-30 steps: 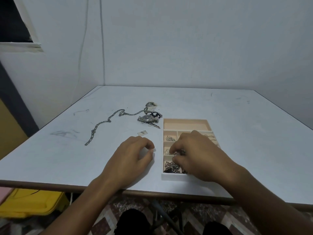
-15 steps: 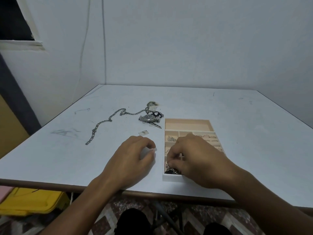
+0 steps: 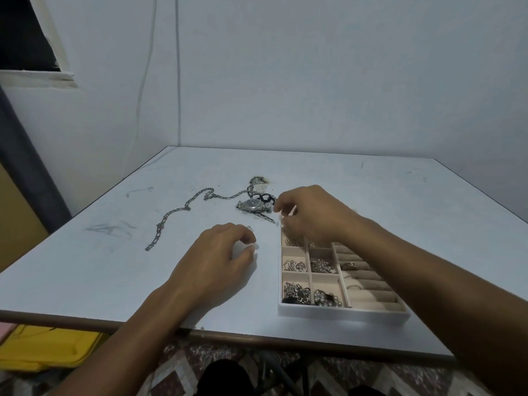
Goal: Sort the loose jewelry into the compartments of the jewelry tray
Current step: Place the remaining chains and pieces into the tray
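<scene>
A white jewelry tray with beige compartments sits near the table's front edge on the right. Silver chains and beaded pieces fill its near-left cells, and rings sit in the roll section on the right. My right hand hovers over the tray's far-left corner with its fingers loosely curled downward and nothing visible in them. Just beyond its fingertips lie a silver watch and a black looped piece. A long silver chain trails off to the left. My left hand rests on the table left of the tray, loosely curled.
A small pale tag peeks out beyond my left fingers. Another small tangled piece lies behind the watch. The white table stands in a corner between two walls. A yellow object sits on the floor below the table's front left.
My right hand left the tray's near compartments and moved forward to the tray's far end, close to the watch. My left hand stayed put.
</scene>
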Demonstrator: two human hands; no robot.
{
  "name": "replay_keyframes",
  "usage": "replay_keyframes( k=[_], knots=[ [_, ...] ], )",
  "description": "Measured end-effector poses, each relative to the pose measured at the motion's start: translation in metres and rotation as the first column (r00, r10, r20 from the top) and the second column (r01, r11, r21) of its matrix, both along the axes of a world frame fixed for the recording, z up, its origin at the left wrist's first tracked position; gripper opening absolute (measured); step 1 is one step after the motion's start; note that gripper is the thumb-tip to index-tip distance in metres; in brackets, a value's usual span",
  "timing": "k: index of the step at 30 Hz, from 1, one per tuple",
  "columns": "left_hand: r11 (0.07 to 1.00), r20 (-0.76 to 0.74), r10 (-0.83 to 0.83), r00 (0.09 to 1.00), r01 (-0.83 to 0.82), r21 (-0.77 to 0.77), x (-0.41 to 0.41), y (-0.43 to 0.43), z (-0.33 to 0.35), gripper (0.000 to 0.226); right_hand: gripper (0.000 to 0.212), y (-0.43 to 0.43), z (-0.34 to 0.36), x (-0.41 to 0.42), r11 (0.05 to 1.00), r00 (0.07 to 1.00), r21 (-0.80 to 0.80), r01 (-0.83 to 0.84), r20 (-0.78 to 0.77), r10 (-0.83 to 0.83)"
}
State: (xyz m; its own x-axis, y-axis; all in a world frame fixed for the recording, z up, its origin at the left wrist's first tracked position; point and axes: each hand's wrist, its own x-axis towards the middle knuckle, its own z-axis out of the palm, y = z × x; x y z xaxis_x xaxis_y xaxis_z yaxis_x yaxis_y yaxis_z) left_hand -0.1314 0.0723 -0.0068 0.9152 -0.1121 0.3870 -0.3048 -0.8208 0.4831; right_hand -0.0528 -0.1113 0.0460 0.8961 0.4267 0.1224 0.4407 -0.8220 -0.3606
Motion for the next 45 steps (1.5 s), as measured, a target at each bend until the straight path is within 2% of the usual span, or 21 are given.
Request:
replay_keyframes(
  k=[8, 17, 20, 25, 29, 34, 37, 40, 45],
  knots=[
    [0.998, -0.06, -0.028, 0.998, 0.024, -0.064, 0.026, -0.016, -0.001, 0.016, 0.049, 0.028, -0.009, 0.077, 0.985, 1.0, -0.171, 0.01, -0.02, -0.013],
    [0.987, -0.121, -0.08, 0.989, 0.062, -0.146, 0.037, -0.034, -0.005, 0.022, 0.054, 0.043, 0.0, 0.098, 0.927, 0.994, -0.363, -0.093, -0.089, 0.065],
    [0.988, -0.116, -0.074, 0.991, 0.057, -0.142, 0.035, -0.036, -0.005, 0.02, 0.053, 0.045, -0.005, 0.101, 0.938, 0.992, -0.333, -0.1, -0.11, 0.066],
    [0.989, -0.112, -0.075, 0.991, 0.06, -0.132, 0.035, -0.037, -0.006, 0.022, 0.031, 0.046, -0.018, 0.116, 0.968, 0.998, -0.243, -0.056, -0.015, 0.054],
    [0.991, -0.108, -0.079, 0.991, 0.066, -0.117, 0.034, -0.038, -0.008, 0.024, 0.021, 0.043, -0.02, 0.119, 0.982, 0.998, -0.184, -0.039, 0.033, 0.046],
    [0.989, -0.099, -0.083, 0.992, 0.07, -0.128, 0.033, -0.038, -0.011, 0.024, 0.017, 0.023, -0.001, 0.115, 0.999, 0.999, 0.026, -0.02, 0.043, 0.018],
    [0.988, -0.099, -0.09, 0.991, 0.077, -0.133, 0.032, -0.037, -0.012, 0.025, 0.017, 0.003, 0.013, 0.103, 0.995, 0.999, 0.096, -0.038, 0.024, 0.035],
    [0.982, -0.104, -0.112, 0.988, 0.094, -0.163, 0.029, -0.037, -0.014, 0.025, 0.015, -0.023, 0.019, 0.083, 0.996, 0.999, 0.079, -0.043, 0.014, 0.042],
    [0.985, -0.084, -0.118, 0.989, 0.105, -0.14, 0.026, -0.038, -0.015, 0.025, 0.015, -0.069, 0.016, 0.053, 0.999, 1.0, -0.052, -0.016, -0.027, 0.014]
  ],
)
